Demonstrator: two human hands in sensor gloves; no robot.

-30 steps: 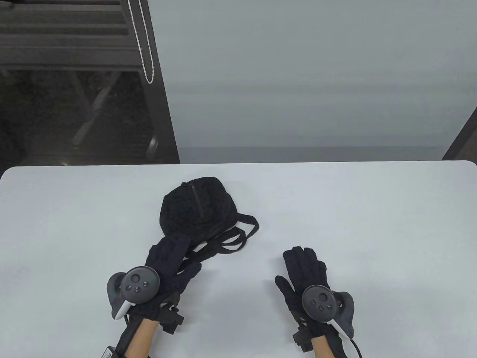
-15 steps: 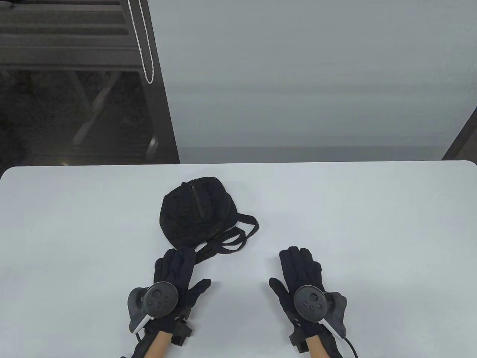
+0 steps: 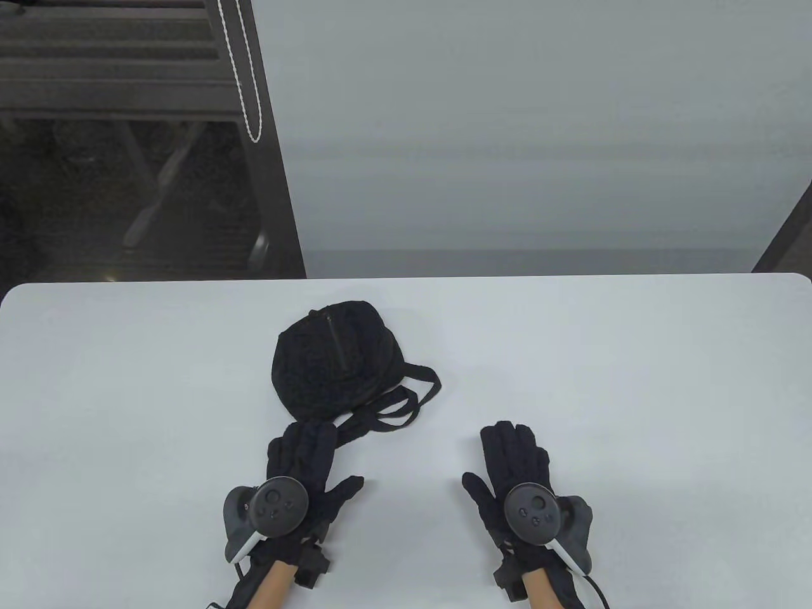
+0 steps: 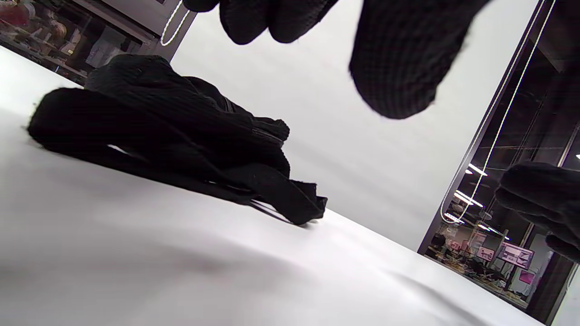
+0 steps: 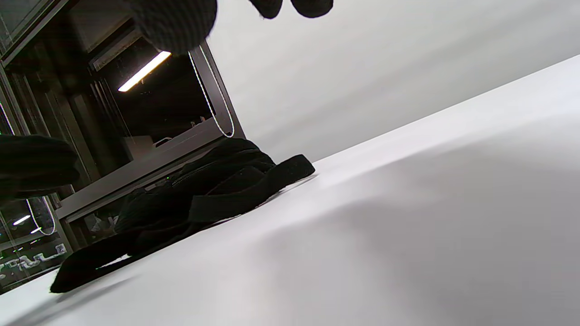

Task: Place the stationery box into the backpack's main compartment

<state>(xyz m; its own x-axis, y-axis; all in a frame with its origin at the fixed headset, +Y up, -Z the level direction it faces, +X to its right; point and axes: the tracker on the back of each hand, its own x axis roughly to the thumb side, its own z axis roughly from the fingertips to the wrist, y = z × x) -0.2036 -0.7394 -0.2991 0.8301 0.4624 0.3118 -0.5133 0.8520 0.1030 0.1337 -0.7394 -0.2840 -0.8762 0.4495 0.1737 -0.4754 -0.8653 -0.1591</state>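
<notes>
The white desk (image 3: 634,380) has rounded far corners; wide bare surface lies to the right of the backpack (image 3: 336,365) and also to its left. The backpack is a small black one, lying flat a little left of the middle, with its straps (image 3: 406,399) spread toward the near side. The stationery box is not visible in any view. The table view shows both hands from above; the left wrist view shows the backpack low and from the side, with the left fingers (image 4: 394,68) hanging above the desk and holding nothing. The left hand (image 3: 298,482) lies flat, fingers loosely apart, its tips just beside the straps; whether they touch, I cannot tell. The right hand (image 3: 514,476) is spread flat and holds nothing, well apart from the backpack.
</notes>
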